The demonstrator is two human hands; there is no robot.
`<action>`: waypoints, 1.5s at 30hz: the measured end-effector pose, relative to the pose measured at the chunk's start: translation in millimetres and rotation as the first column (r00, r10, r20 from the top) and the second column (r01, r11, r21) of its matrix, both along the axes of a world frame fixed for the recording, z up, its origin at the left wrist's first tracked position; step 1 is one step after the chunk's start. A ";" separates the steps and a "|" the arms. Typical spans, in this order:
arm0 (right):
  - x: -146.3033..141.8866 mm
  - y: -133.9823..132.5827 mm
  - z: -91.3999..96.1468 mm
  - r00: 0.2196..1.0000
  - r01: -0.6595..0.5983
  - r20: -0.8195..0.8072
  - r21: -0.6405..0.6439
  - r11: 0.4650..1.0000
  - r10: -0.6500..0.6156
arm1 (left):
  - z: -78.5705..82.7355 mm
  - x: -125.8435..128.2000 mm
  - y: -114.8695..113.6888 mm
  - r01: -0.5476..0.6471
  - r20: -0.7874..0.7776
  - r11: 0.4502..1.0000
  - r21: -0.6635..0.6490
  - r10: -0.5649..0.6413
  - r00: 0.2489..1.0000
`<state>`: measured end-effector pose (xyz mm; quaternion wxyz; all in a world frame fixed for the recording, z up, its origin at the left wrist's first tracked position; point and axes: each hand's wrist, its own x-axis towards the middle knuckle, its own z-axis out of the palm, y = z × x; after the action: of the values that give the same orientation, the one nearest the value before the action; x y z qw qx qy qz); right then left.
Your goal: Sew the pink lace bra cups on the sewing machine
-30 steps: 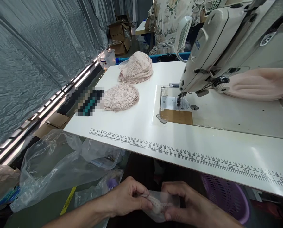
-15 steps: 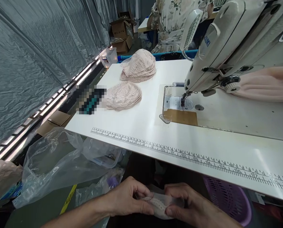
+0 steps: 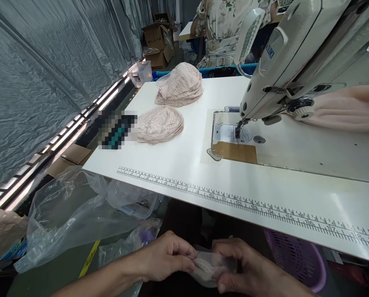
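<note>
Low over my lap, in front of the table edge, both hands hold a small sheer whitish piece with a lacy strip. Whether it is thin cloth or plastic, I cannot tell. My left hand pinches its left end between thumb and fingers. At the other end, my right hand is closed on it, thumb below and fingers above. On the white table lie two stacks of pale pink lace pieces, a nearer stack and a farther, taller stack.
A sewing machine stands on the table's right, pink fabric behind its head. A printed ruler runs along the front edge. Below are a purple basket and clear plastic bags. A person in a floral garment is beyond the table.
The sheer piece has turned slightly between my hands, and its lacy strip looks more bunched. My right hand's fingers have shifted a little; both hands keep hold.
</note>
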<state>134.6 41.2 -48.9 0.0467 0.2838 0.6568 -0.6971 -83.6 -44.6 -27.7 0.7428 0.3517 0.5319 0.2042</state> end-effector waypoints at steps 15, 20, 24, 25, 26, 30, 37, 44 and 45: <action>-6.1 -2.3 6.9 0.999 -0.047 0.027 0.097 0.994 0.045 | -2.0 -0.9 -3.2 -0.012 -0.060 0.997 0.079 0.017 0.998; -6.4 -4.4 11.4 0.996 -0.038 0.086 0.076 0.996 0.031 | -6.2 5.4 -1.5 -0.040 -0.140 0.974 0.221 0.072 0.988; -8.8 -4.1 15.6 0.997 -0.041 0.076 0.080 0.996 0.035 | -7.4 5.5 -1.9 -0.050 -0.168 0.969 0.242 0.093 0.981; -9.5 -4.3 15.7 0.997 -0.047 0.068 0.080 0.996 0.042 | -7.7 5.3 -2.3 -0.051 -0.166 0.968 0.246 0.094 0.982; -10.0 -4.6 15.5 0.997 -0.056 0.059 0.083 0.995 0.051 | -8.0 5.2 -2.7 -0.052 -0.163 0.968 0.246 0.094 0.982; -10.6 -5.8 13.2 0.998 -0.067 0.021 0.160 0.985 0.064 | -9.9 5.1 -4.2 -0.074 -0.146 0.972 0.221 0.108 0.983; -10.7 -4.7 14.6 0.998 -0.068 0.020 0.101 0.992 0.067 | -6.8 4.8 -4.8 -0.094 -0.069 0.975 0.199 0.110 0.992; -14.0 -4.5 12.8 0.998 -0.066 -0.001 0.082 0.994 0.066 | -6.3 2.4 -8.9 -0.093 -0.082 0.991 0.092 0.101 0.992; -13.5 -4.2 12.1 0.997 -0.071 -0.010 0.072 0.995 0.072 | -7.1 1.6 -10.0 -0.092 -0.085 0.993 0.077 0.099 0.991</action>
<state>121.0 37.0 -36.9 0.0574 0.2572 0.6914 -0.6727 -81.9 -54.6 -34.8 0.6945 0.3614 0.5726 0.2432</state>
